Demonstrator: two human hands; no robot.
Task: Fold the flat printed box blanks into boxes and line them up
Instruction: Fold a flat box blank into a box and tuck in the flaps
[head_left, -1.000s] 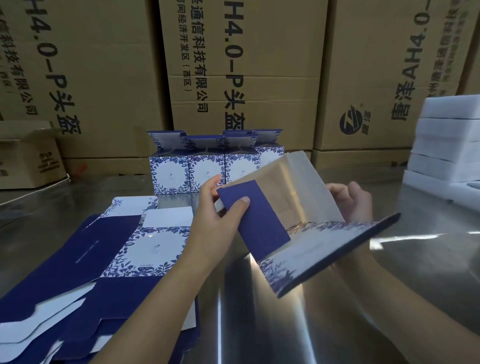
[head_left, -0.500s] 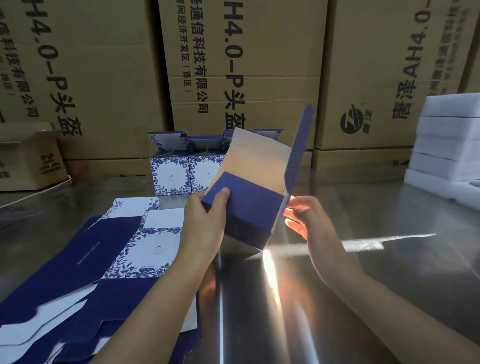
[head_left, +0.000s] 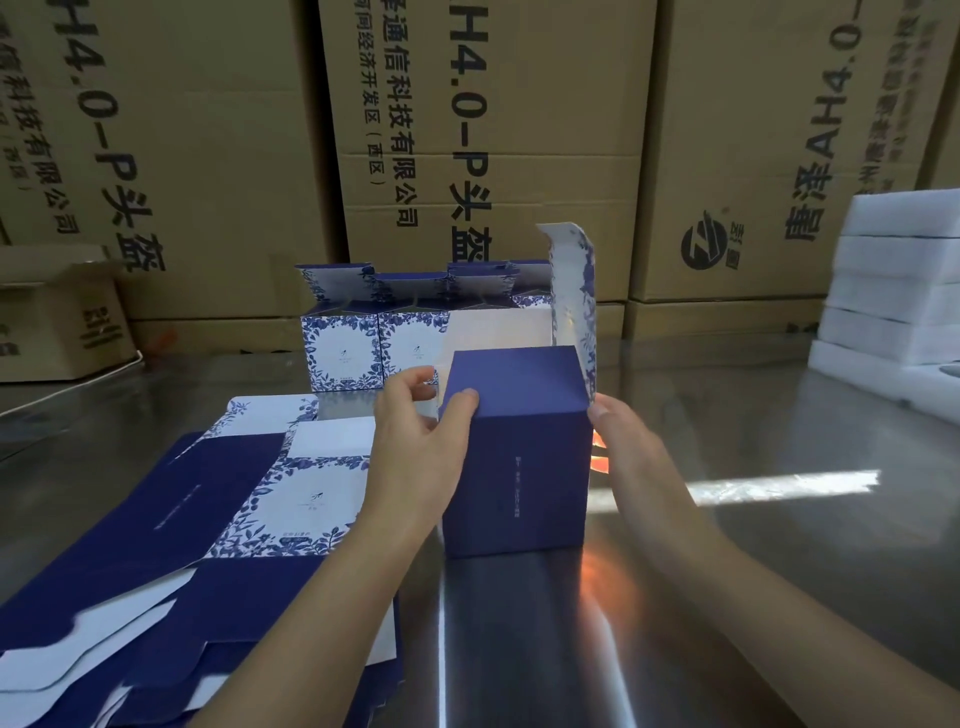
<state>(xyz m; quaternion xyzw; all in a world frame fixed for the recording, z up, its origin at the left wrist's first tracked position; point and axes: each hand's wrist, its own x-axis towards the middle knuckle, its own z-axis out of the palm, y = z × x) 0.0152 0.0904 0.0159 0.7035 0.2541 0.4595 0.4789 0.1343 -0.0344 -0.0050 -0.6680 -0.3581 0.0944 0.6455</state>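
Flat blanks (head_left: 171, 519) stacked left of the box (head_left: 519, 467). Box upright, lid flap raised. My left hand (head_left: 410, 452) pinches its top-left edge; my right hand (head_left: 639, 467) touches its right wall, fingers hidden, grip unclear. Finished boxes (head_left: 343, 353) lined up behind it.

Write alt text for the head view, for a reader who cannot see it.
Two bare hands shape a navy-blue box on a metal table: the left hand pinches its upper left edge, the right hand rests against its right side, a floral flap standing upright. Flat box blanks lie left; folded boxes line up behind.
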